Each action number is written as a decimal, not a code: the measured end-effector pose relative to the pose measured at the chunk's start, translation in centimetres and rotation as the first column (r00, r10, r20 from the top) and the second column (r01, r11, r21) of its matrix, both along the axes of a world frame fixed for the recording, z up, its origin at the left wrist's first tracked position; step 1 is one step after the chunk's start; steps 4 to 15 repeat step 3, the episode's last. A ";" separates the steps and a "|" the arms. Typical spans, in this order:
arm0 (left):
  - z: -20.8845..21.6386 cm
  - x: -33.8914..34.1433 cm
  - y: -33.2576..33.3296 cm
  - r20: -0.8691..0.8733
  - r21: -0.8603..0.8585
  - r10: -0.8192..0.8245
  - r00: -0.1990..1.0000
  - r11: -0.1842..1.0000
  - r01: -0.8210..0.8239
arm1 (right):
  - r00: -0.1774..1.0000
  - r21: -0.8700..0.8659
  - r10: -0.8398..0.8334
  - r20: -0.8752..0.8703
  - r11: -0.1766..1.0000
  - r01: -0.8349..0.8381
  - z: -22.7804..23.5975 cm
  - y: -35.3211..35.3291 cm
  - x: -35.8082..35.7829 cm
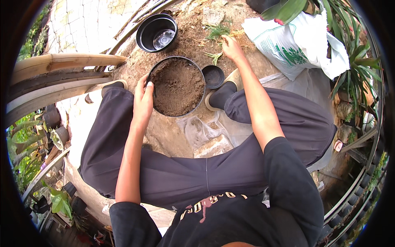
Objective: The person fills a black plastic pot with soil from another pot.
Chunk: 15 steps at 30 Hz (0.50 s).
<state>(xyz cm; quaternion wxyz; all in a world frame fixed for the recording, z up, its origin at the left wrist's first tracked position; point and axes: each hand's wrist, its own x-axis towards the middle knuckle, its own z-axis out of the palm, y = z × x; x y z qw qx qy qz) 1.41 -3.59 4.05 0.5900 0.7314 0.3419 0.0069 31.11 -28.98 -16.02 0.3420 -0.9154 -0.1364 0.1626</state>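
Observation:
A round black plant pot [154, 99] filled with brown soil [177, 85] stands upright between my feet. My left hand [143, 98] grips its left side, with the thumb up at the rim and the other fingers along the outer wall. Farther off on the right, my right hand [233, 50] is at a small bunch of thin green seedlings [217, 31] on the ground. Its fingers are drawn together at the edge of the bunch; what they pinch, if anything, is too small to make out. A few paler sprigs [214, 57] lie nearer to me.
An empty black pot [142, 35] is tipped beyond the filled one. A small black pot [213, 77] sits between the filled pot and my right shoe. A white sack [284, 45] leans at the far right by leafy plants [362, 61]. Clear plastic [201, 129] lies before me.

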 end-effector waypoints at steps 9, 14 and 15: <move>-0.1 -0.4 0.3 -0.040 0.030 0.002 0.999 1.000 -0.001 | 0.998 -0.122 0.067 0.023 0.990 -0.063 -0.3 1.2 1.0; -0.1 -0.4 0.3 -0.040 0.030 0.002 0.999 1.000 -0.001 | 0.998 -0.122 0.067 0.023 0.990 -0.063 -0.3 1.2 1.0; -0.1 -0.4 0.3 -0.040 0.030 0.002 0.999 1.000 -0.001 | 0.998 -0.122 0.067 0.023 0.990 -0.063 -0.3 1.2 1.0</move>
